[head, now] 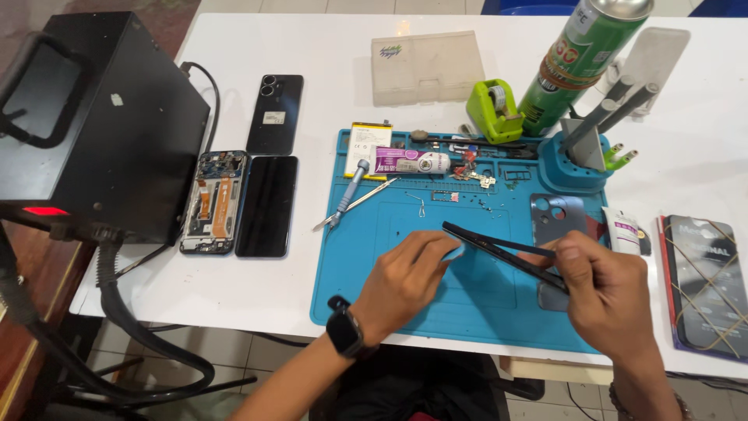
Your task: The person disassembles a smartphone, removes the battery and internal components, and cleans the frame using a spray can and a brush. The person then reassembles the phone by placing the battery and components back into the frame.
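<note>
The right hand is pinching black tweezers, their tips reaching toward the left hand, whose fingertips are closing narrowly on something too small to make out, just above the blue mat. A grey phone cover is lying behind the right hand, a screwdriver farther left, an opened phone out on the white table. The tiny piece is looking easy to lose: a slip at the tweezer tips could flick it among the loose screws.
</note>
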